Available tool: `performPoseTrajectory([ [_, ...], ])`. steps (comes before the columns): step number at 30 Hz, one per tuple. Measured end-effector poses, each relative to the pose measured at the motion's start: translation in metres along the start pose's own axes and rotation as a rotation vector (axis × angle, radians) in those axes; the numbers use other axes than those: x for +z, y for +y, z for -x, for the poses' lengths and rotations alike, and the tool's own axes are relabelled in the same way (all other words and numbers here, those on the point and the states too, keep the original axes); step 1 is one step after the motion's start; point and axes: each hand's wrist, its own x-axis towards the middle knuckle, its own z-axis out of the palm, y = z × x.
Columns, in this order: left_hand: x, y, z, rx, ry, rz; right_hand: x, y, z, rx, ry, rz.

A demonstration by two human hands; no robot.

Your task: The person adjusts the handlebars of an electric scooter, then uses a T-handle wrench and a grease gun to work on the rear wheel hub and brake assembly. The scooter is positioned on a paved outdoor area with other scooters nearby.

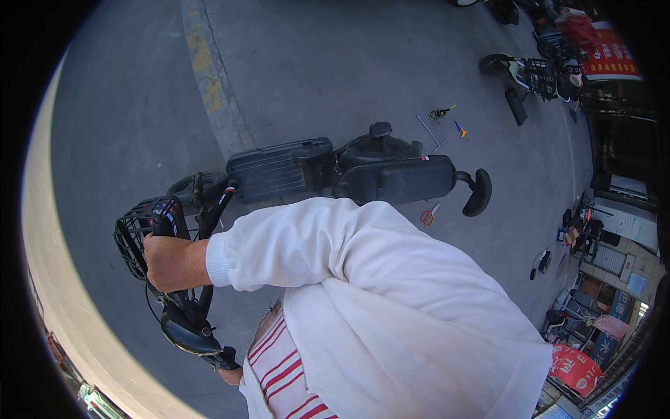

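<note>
A black electric bike (395, 177) stands in front of me, its front end toward the left of the picture. My right hand (175, 262) is closed around its right handlebar grip (163, 226), beside the black wire front basket (128, 235). At the lower left, my left hand (230, 376) is mostly hidden by my jacket; its visible part wraps the left grip (227, 359). Between the hands sits the dark rounded handlebar housing (189, 331). A ribbed footboard (267, 167), a long seat and a curved backrest (479, 193) run rightward from the front wheel (196, 183).
Scissors (429, 216) lie on the concrete near the seat. Beyond the bike are a long metal wrench (429, 130), a small container (437, 113) and a blue-and-orange tool (460, 129). Another electric bike (539, 76) stands upper right. Shopfront clutter (581, 230) lines the right side.
</note>
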Motion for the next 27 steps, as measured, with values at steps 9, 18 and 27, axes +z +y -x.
performPoseTrajectory([
  [9,-0.001,0.012,0.0,-0.012,0.002,0.018,0.004,-0.001,-0.001,-0.003,0.004,-0.006],
  [18,-0.005,0.019,0.002,-0.023,0.003,0.034,0.002,0.0,-0.001,-0.013,-0.018,-0.014],
  [27,-0.006,0.03,0.003,-0.027,-0.009,0.06,0.003,-0.001,-0.001,0.006,-0.002,0.0],
])
